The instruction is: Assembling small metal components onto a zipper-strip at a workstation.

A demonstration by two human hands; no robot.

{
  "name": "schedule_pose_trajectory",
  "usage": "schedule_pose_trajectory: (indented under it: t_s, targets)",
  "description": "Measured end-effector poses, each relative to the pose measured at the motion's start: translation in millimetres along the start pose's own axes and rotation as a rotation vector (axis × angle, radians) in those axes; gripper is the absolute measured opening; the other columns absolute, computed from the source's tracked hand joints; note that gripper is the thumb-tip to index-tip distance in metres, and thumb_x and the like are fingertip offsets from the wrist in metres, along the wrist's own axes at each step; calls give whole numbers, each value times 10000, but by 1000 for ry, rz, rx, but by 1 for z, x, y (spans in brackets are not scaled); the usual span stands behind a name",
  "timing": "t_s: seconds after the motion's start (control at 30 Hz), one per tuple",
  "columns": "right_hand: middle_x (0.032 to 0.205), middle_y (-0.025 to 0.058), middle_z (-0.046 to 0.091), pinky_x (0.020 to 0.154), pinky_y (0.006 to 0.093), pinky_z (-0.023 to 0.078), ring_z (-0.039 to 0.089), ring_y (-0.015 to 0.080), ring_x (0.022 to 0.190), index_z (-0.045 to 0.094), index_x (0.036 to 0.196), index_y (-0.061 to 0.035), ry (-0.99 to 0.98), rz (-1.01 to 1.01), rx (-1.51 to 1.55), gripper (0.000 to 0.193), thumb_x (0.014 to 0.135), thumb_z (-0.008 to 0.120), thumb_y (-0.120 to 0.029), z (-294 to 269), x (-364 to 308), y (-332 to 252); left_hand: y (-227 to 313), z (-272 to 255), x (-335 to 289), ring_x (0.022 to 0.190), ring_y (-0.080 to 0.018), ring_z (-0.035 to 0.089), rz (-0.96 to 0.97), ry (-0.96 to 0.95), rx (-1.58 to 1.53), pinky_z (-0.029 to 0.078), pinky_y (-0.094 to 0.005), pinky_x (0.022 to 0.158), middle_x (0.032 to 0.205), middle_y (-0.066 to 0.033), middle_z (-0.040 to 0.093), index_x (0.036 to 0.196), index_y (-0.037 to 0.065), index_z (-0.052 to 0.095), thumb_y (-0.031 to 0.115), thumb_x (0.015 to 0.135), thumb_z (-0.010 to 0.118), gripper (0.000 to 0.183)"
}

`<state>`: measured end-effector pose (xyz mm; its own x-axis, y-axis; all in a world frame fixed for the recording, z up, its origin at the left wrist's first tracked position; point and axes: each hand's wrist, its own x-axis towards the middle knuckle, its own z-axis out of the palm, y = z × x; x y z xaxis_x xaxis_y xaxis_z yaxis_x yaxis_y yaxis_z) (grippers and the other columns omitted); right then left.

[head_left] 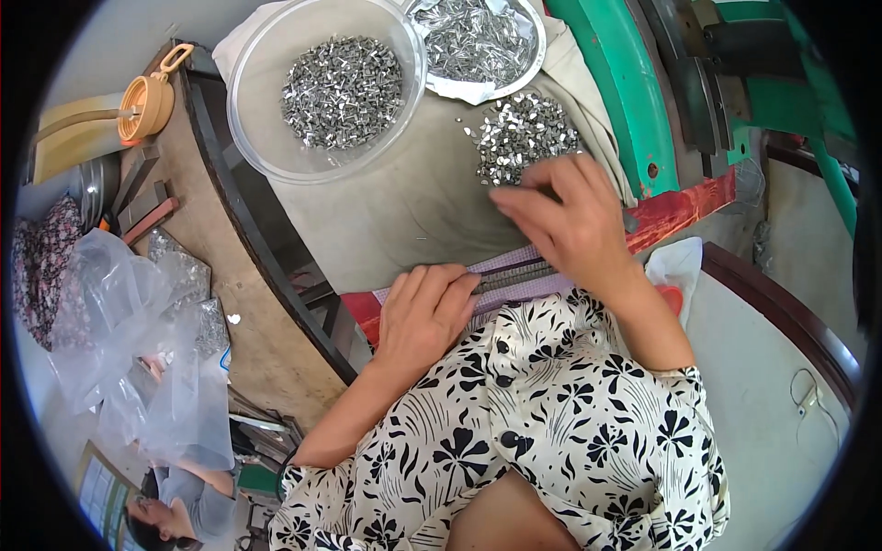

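Across the near edge of the cloth-covered work surface lies a long dark grooved strip [514, 276] packed with a row of small grey pieces, on a lavender checked pad [531, 292]. My left hand [424, 314] rests at the strip's left end, its bent fingers pressed together on it. Above the strip's right part is my right hand [577, 220], thumb and forefinger brought close together at the near edge of a loose pile of small shiny metal pieces [524, 136]. Whatever is between those fingertips is too small and blurred to make out.
Beyond the hands stand a clear round tub [253, 138] of small metal pieces and a white bowl [540, 46] of thin metal slivers. Green machinery [634, 101] borders the right side. On a wooden table [248, 303] at left are clear plastic bags [138, 321]. Another person [188, 505] sits lower left.
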<state>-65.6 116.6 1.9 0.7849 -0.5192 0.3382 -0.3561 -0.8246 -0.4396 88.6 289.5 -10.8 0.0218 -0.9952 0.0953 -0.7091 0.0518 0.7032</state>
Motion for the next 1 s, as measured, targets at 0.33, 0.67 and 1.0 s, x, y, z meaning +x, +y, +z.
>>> schedule_pose_trajectory:
  t_s: [0.33, 0.67, 1.0]
  targets:
    - [950, 26, 594, 784, 369, 454, 569, 240, 913, 675, 816, -77, -247, -85, -66, 158, 702, 776, -118, -6, 24, -3, -5, -21, 42, 843, -283, 638, -87, 115, -85, 506, -391, 720, 979, -73, 626, 1007, 67, 685, 91, 799, 748, 218]
    - [1038, 27, 626, 818, 381, 446, 577, 253, 991, 669, 871, -95, -70, -19, -18, 225, 682, 790, -105, 15, 7, 1, -16, -4, 90, 802, -311, 630, -129, 140, 54, 514, -426, 680, 915, -93, 575, 918, 45, 655, 50, 824, 708, 108]
    - [1050, 17, 620, 909, 413, 404, 557, 269, 1062, 668, 873, -125, -23, 100, -49, 192, 714, 776, -132, -5, -20, -1, -16, -2, 100, 792, -321, 638, -267, 134, -10, 507, -438, 672, 928, -83, 591, 903, 56, 654, 83, 822, 718, 106]
